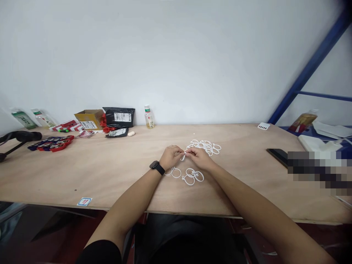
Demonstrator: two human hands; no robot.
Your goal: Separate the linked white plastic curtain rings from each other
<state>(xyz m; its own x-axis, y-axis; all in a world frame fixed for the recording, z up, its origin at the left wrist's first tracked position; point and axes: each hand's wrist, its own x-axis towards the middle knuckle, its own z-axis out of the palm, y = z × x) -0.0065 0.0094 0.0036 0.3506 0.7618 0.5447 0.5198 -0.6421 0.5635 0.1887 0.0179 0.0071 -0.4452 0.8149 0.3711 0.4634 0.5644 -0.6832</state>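
My left hand [172, 157] and my right hand [200, 157] meet fingertip to fingertip above the middle of the table. Pinched between them is a white curtain ring [183, 157], seen nearly edge-on and partly covered by fingers. A loose pile of white curtain rings [216, 147] lies just behind my right hand. Nearer to me rests a small overlapping group of such rings [189, 179]. Two more rings [176, 172] lie beside my left wrist, one partly hidden by it.
Along the wall stand a bottle [149, 117], black parcels [120, 118] and an opened cardboard box [89, 118]. Red and blue items [52, 143] lie at left near a black stand arm [24, 136]. A phone [277, 156] and a white power strip [263, 126] are at right.
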